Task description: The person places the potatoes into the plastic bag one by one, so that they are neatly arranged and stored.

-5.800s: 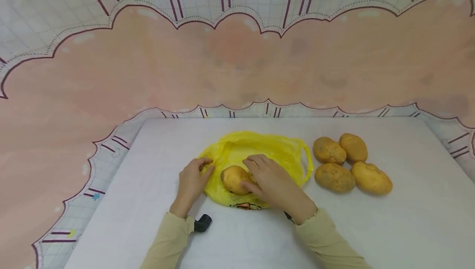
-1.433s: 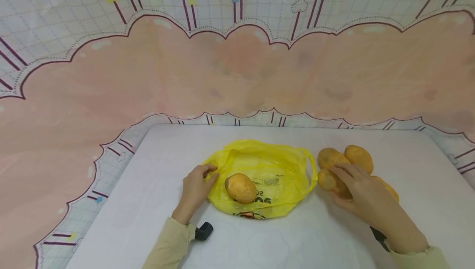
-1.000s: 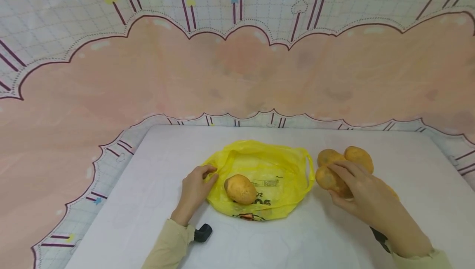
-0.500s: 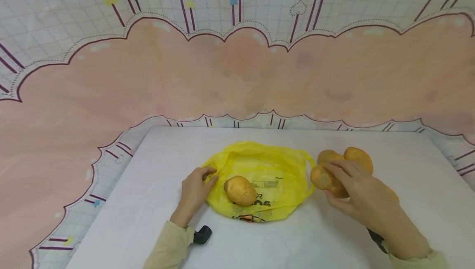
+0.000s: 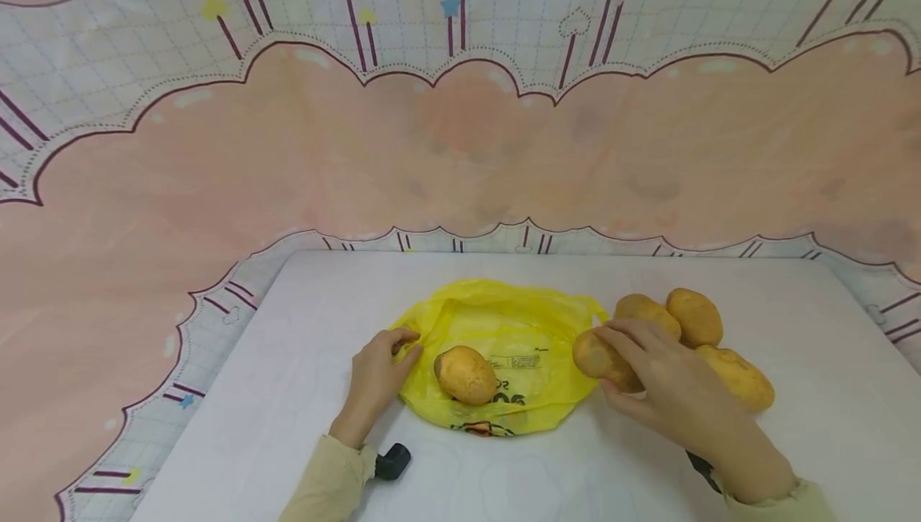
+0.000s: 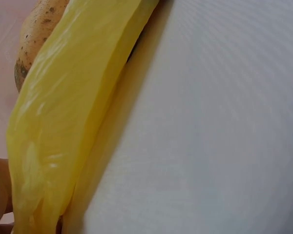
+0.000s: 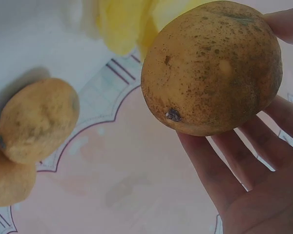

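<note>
A yellow plastic bag (image 5: 532,314) lies with its mouth spread on the white table, one potato (image 5: 465,376) inside at its left. My left hand (image 5: 377,378) pinches the bag's left edge; in the left wrist view the yellow plastic (image 6: 68,97) runs up from the fingers. My right hand (image 5: 676,394) holds a second potato (image 5: 604,360) at the bag's right edge, over its handle. The right wrist view shows this potato (image 7: 212,68) between thumb and fingers (image 7: 210,170), raised off the table.
Three more potatoes rest on the table at the right: one behind the right hand (image 5: 647,314), one farther back (image 5: 694,317) and one beside the wrist (image 5: 741,378). A patterned cloth (image 5: 460,154) hangs behind the white table (image 5: 237,426).
The right hand has lifted a potato from the group and carried it left to the bag's right edge. The left hand keeps its place on the bag. The view has tilted slightly.
</note>
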`<state>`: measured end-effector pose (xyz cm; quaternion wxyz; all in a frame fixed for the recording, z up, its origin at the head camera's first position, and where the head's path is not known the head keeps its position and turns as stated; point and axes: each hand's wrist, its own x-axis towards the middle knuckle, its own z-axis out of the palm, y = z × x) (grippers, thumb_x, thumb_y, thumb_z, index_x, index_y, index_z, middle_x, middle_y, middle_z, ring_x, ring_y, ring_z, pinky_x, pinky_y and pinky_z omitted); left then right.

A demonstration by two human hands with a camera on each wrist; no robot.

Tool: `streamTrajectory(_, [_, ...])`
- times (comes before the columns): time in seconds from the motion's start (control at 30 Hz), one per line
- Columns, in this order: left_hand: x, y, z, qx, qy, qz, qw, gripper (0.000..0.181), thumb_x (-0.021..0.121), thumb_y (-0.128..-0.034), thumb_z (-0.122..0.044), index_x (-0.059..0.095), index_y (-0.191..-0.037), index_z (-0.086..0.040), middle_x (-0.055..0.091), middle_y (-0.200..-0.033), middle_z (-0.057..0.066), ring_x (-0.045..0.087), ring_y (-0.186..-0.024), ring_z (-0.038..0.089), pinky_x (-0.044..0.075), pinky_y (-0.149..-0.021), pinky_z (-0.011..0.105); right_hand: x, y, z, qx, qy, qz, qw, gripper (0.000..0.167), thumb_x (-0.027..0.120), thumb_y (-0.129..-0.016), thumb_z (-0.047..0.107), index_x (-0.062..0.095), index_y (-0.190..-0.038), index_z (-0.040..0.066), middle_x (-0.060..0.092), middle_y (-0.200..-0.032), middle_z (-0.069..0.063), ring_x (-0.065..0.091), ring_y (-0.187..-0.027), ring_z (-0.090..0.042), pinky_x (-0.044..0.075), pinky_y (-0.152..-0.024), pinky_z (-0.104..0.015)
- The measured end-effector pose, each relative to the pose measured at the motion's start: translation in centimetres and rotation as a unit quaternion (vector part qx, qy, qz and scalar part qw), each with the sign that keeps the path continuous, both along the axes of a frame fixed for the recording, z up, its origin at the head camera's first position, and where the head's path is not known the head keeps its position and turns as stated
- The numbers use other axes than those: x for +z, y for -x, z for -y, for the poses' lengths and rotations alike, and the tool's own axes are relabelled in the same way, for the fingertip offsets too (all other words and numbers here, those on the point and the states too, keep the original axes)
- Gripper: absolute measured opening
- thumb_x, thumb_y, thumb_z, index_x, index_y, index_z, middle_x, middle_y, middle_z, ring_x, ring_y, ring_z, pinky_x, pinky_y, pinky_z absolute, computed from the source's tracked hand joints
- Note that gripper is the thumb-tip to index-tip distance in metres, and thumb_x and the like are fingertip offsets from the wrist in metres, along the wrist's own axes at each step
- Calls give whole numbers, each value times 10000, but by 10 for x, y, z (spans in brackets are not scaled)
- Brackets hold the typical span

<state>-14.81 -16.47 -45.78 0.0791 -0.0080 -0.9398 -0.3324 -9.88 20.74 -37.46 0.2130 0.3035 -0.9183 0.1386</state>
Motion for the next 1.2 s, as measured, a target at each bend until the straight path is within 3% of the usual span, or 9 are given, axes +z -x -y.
streamTrajectory(0.3, [-1, 0, 1, 26, 3, 45, 10000, 227, 705, -923, -220, 729, -1112, -97, 695, -1140, 107, 651, -1020, 301, 498, -920, 495, 0, 2, 14, -27, -144, 233, 9996, 576, 815, -763, 289, 641, -1258, 52, 646, -1206, -94, 635, -1095, -288, 584, -790, -481])
streamTrajectory(0.67, [-1, 0, 0, 36, -1, 60, 10000, 219, 712, -917, -211, 732, -1105, -100, 698, -1132, 108, 654, -1014, 308, 492, -918, 507, -7, 11, 32, 191, -104, 275, 9994, 538, 806, -768, 280, 653, -1228, 46, 641, -1178, -65, 636, -1054, -237, 570, -869, -410])
streamTrajectory(1.2, [-1, 2, 1, 18, -42, 100, 9999, 239, 706, -923, -229, 726, -1127, -106, 693, -1163, 103, 653, -1048, 309, 487, -947, 503, -16, 20, 56, 338, -224, 306, 9987, 504, 789, -799, 288, 659, -1224, 49, 643, -1184, -82, 637, -1057, -233, 578, -810, -374])
